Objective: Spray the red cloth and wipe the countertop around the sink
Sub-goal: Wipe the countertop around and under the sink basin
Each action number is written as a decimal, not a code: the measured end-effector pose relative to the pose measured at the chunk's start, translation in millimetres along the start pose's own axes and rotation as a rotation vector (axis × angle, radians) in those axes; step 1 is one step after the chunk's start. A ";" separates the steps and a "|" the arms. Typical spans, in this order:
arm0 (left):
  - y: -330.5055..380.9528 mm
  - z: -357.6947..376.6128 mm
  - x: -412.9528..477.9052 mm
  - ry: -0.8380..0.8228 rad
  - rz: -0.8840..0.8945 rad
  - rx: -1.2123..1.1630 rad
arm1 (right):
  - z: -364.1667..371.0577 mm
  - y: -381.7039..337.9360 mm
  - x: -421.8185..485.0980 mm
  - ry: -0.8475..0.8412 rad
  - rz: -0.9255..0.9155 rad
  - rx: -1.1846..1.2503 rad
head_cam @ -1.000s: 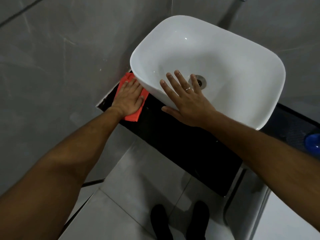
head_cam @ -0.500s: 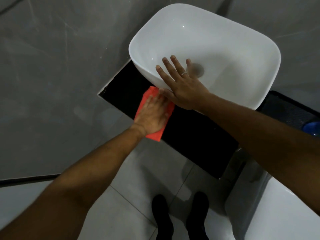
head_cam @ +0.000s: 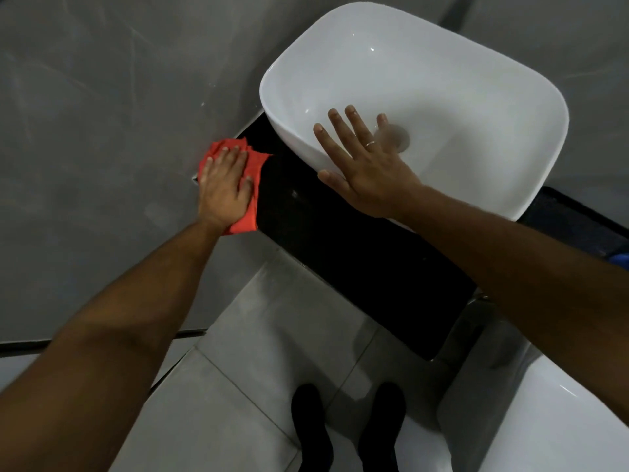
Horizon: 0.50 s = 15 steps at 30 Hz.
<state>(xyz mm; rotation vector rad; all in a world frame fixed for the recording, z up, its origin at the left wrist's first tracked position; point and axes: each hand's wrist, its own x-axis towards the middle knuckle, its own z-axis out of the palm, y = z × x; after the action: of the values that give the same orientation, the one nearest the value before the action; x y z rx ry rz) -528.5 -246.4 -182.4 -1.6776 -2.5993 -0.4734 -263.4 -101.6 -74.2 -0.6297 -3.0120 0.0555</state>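
The red cloth point(head_cam: 252, 172) lies on the left end of the black countertop point(head_cam: 340, 247), against the grey wall. My left hand point(head_cam: 223, 185) presses flat on top of the cloth, fingers spread over it. My right hand point(head_cam: 362, 165) rests with spread fingers on the near rim of the white basin sink point(head_cam: 459, 97), holding nothing. The drain point(head_cam: 396, 136) shows just beyond its fingertips. No spray bottle is in view.
Grey tiled wall point(head_cam: 102, 131) borders the counter's left end. A blue object point(head_cam: 621, 258) peeks out at the right edge on the counter. A white fixture point(head_cam: 544, 420) stands at the lower right. My black shoes point(head_cam: 313, 427) are on the grey floor tiles below.
My left hand slid the red cloth from the middle front of the counter back left to the wall corner. The right hand stayed on the sink rim.
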 end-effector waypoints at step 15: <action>-27.9 10.5 -11.2 0.167 0.081 -0.133 | 4.4 4.2 1.2 0.053 -0.015 0.043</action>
<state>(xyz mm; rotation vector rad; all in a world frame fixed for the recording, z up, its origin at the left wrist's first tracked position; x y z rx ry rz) -547.0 -264.3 -201.1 -1.6915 -2.4206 -0.7629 -263.1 -97.3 -78.7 -0.5944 -2.9560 0.1010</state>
